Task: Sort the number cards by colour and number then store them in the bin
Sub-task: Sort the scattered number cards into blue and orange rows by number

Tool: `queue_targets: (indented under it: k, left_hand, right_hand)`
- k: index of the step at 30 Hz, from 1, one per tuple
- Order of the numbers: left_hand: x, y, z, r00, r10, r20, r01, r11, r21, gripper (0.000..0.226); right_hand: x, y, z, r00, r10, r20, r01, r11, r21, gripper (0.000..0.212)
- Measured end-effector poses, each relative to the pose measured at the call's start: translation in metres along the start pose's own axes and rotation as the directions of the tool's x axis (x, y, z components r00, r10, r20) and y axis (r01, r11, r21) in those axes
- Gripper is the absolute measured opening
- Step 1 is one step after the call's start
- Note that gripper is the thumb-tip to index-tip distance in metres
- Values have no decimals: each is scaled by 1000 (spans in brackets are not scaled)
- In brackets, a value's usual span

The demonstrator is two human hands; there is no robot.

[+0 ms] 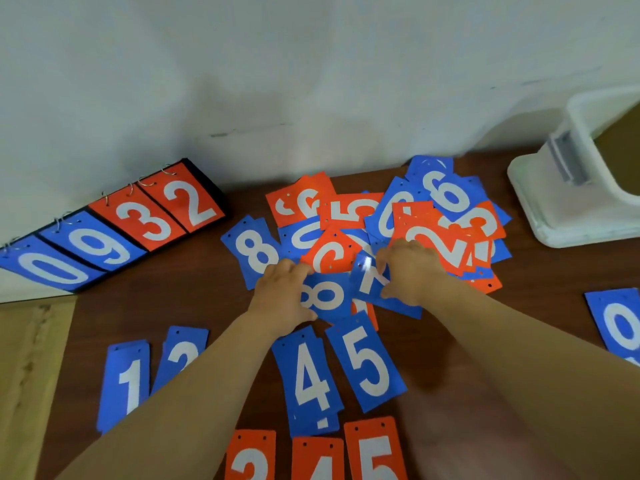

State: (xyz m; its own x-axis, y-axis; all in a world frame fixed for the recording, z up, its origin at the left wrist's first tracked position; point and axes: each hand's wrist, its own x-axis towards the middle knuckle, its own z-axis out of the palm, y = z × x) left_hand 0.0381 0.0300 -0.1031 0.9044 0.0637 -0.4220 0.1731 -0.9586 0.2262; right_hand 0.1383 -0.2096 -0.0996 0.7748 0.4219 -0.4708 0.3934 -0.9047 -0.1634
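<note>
Rear boundary: a pale grey-white painted wall (242, 64) with faint scuffs and a short dark mark low on its face. It meets a dark reddish-brown wooden tabletop (194, 282) along a shadowed seam. The tabletop finish is semi-gloss and shows soft reflections. At the left edge lies a light tan wood-grain surface (31, 375). Lighting is diffuse and even, with soft shadows only.

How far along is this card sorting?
Partly done. Laid out in rows near the person: blue 1, blue 4, blue 5, and an orange 5 below. In hand: the left hand grips a blue 8, the right hand pinches a blue 7. Left: the mixed pile is large, and no cards show in the bin.
</note>
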Motion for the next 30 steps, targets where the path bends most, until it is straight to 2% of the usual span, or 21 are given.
queue_targets:
  k: [7, 11, 14, 17, 19, 23, 25, 26, 28, 30]
  left_hand:
    - [7, -3, -3, 1000, -13, -6, 13, 1000, -8, 81]
    - [0, -7, -8, 996, -61, -68, 42, 967, -251, 52]
    - [-6, -15, -14, 975, -183, -129, 104, 880, -464, 38]
    - [-18, -24, -23, 915, -373, -155, 171, 705, -688, 36]
    - [-32, -30, -27, 859, -482, -172, 165, 579, -799, 36]
    - [-65, -35, -30, 747, -659, -88, 135, 280, -950, 35]
    - [-85, -35, -29, 723, -689, -43, 113, 180, -977, 29]
    - [-96, -34, -27, 725, -689, -22, 110, 147, -983, 27]
    - [-118, -35, -20, 744, -668, 33, 135, 102, -986, 26]
    - [-141, -33, -13, 780, -621, 75, 190, 120, -974, 29]
  right_hand:
    - [4, 3, 10, 980, 128, -151, -107, 984, 143, 16]
    - [9, 5, 10, 965, 196, -176, -163, 969, 183, 19]
    - [11, 6, 8, 948, 240, -209, -156, 923, 352, 19]
    - [12, 6, -7, 925, 318, -206, -105, 739, 666, 16]
    - [8, 2, -19, 906, 373, -202, -67, 595, 801, 13]
    - [-13, -8, -41, 813, 520, -263, 28, 416, 909, 7]
    - [-30, -17, -44, 776, 583, -240, 52, 320, 946, 5]
    - [-40, -23, -42, 780, 592, -205, 56, 260, 964, 5]
    - [-64, -41, -30, 839, 537, -90, 38, 107, 993, 7]
    - [-91, -63, -12, 900, 436, 27, -21, -19, 1000, 13]
